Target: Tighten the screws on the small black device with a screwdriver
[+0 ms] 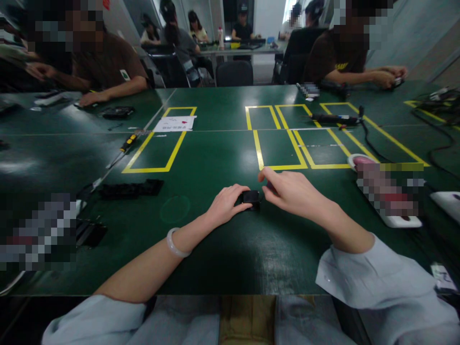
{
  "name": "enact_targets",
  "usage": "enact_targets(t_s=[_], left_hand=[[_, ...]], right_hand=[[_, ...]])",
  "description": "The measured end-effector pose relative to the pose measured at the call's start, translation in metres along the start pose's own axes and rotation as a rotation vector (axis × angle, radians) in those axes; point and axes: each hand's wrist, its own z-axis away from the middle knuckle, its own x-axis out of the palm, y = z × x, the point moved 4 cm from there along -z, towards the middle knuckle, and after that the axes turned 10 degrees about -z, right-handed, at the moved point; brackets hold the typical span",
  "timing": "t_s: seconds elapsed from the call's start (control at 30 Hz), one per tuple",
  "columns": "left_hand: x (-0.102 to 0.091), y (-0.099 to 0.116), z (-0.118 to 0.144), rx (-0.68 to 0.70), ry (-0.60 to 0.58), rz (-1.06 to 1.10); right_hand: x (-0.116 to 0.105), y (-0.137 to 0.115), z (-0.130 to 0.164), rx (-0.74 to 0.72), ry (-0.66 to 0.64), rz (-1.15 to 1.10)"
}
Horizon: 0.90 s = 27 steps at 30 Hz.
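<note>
My left hand (228, 203) is closed round a small black box-shaped piece (250, 197), thumb at its near side and fingers at its far side, low over the green table (215, 268). Just right of that piece is my right hand (287, 189), with its index finger and thumb curled toward each other. A dark spot shows between those fingers, but whether they hold a small part cannot be made out. A small gap separates the right fingertips from the black piece.
Left lie a strip of black parts (131, 189) and a yellow-black screwdriver (128, 143). A paper sign (175, 123) sits on yellow tape outlines. Right are a corded black electric screwdriver (336, 119) and a phone-like item in a white tray (402, 221). Co-workers sit across the table.
</note>
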Motion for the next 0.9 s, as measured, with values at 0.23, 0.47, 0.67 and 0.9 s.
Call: enact_targets(t_s=[0.23, 0.47, 0.67, 0.9], left_hand=[[-0.0005, 0.0009, 0.0005, -0.002, -0.015, -0.004], [-0.0013, 0.0011, 0.0001, 0.005, -0.003, -0.001], [-0.0003, 0.0001, 0.0004, 0.001, -0.01, 0.002], [0.0, -0.0005, 0.0009, 0.002, -0.014, -0.014]], right_hand=[[0.0001, 0.003, -0.0006, 0.029, -0.009, 0.045], [-0.0001, -0.0002, 0.0006, -0.028, -0.004, 0.002], [0.0004, 0.0032, 0.0, 0.015, -0.007, 0.07], [-0.0004, 0.0033, -0.0004, 0.04, -0.016, 0.125]])
